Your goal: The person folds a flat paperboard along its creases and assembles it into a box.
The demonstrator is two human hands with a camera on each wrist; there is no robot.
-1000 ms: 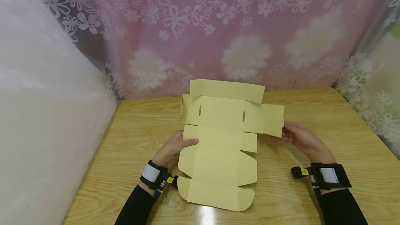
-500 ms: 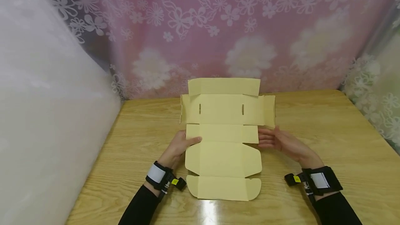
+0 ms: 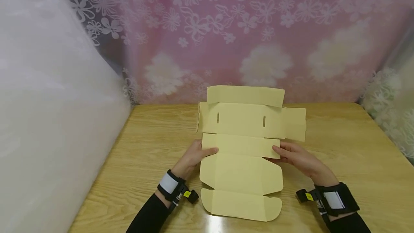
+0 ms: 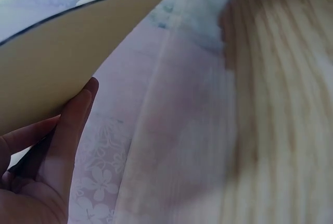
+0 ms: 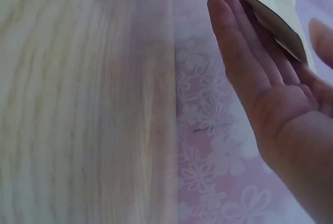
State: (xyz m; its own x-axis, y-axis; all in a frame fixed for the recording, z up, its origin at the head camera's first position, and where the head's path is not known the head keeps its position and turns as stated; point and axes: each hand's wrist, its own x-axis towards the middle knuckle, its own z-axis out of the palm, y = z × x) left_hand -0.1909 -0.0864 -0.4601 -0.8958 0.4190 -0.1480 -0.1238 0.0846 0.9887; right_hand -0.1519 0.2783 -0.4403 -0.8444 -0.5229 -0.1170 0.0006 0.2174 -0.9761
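An unfolded cardboard box (image 3: pixel 239 146), pale yellow-brown with creases, side flaps and two narrow slots, is held up over the table, tilted toward the head camera. My left hand (image 3: pixel 193 156) grips its left edge, thumb on the near face and fingers behind. At the opposite edge my right hand (image 3: pixel 302 161) pinches a side flap, thumb in front. From the left wrist, the cardboard (image 4: pixel 67 52) lies against the fingers (image 4: pixel 73 125). In the right wrist view the long fingers (image 5: pixel 244 41) run nearly straight behind the sheet; most of the box is out of that view.
A wood-grain table (image 3: pixel 148 128) lies beneath. Pink flowered curtain (image 3: pixel 207 56) hangs behind its far edge, and a white sheet (image 3: pixel 58 100) slopes down at the left. Both wrists wear black straps (image 3: pixel 336 199) with small cameras.
My right hand has left the upper right flap, moved lower, and now pinches the side flap below. That upper flap folded inward, then swung out again. My left hand keeps its grip.
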